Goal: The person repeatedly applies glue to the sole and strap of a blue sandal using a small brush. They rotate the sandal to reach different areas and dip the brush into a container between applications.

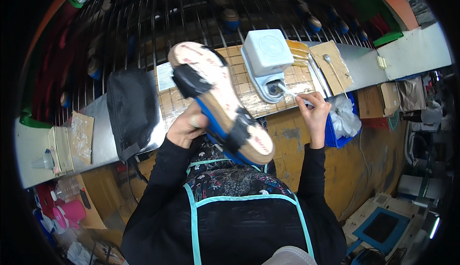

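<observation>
In my left hand (188,125) is a sandal (223,95), gripped by its side near the middle. It has a pale printed insole, wide black straps, a tan sole edge and a blue layer along the side. The fingers beneath the sandal are partly hidden. My right hand (314,111) pinches the end of a thin white stick (287,90). The other end of that stick dips into the round opening of a white pot (271,88), whose contents look dark. A pale, square-sided container (269,51) sits upside down on the pot's base.
Brown taped cardboard (177,103) covers the metal bench. A black mesh bag (133,111) lies left; a small long-handled tool (330,63) rests on cardboard at the right. Beyond runs a rack of metal rods carrying sandals (231,19). A blue bin (339,139) holds clear plastic.
</observation>
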{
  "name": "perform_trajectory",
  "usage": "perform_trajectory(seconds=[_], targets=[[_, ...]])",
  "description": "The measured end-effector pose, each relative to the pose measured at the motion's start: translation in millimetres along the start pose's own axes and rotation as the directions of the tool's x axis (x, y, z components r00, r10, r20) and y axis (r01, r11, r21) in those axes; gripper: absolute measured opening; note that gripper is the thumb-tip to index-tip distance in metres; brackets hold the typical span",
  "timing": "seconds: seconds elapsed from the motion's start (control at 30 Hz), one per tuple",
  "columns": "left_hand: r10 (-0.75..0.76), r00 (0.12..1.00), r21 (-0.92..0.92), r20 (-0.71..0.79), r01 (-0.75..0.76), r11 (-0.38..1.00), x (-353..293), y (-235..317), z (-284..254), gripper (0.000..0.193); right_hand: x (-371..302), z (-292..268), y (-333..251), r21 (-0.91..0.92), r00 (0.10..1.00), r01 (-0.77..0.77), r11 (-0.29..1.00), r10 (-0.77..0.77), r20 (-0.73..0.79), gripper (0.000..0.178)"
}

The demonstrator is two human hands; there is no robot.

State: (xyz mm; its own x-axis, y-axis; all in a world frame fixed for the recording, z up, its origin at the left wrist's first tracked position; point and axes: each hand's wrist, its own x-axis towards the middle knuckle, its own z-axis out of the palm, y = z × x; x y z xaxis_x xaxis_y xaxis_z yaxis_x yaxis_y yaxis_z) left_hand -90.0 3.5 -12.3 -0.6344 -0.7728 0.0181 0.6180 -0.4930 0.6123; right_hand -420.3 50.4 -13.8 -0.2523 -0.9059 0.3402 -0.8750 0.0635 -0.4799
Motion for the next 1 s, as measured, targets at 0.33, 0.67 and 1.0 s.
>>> perform_trajectory(seconds=[0.33,0.67,1.0], targets=[[-0.020,0.966,-0.472,0.258,0.144,0.870,14,1,-24,0.096,1,10,2,-0.272,0.951,0.287,0.918,-0.308,-0.036,0.005],[0.072,0.968,-0.036,-0.241,-0.084,0.996,6,-17,-5,0.094,10,12,50,0.478,0.688,-0.683,0.552,0.264,0.676,0.018],[0.060,0.956,0.295,-0.288,0.029,0.955,33,-33,20,0.083,15,-23,-71,0.193,0.910,0.362,0.912,-0.301,-0.285,0.019]])
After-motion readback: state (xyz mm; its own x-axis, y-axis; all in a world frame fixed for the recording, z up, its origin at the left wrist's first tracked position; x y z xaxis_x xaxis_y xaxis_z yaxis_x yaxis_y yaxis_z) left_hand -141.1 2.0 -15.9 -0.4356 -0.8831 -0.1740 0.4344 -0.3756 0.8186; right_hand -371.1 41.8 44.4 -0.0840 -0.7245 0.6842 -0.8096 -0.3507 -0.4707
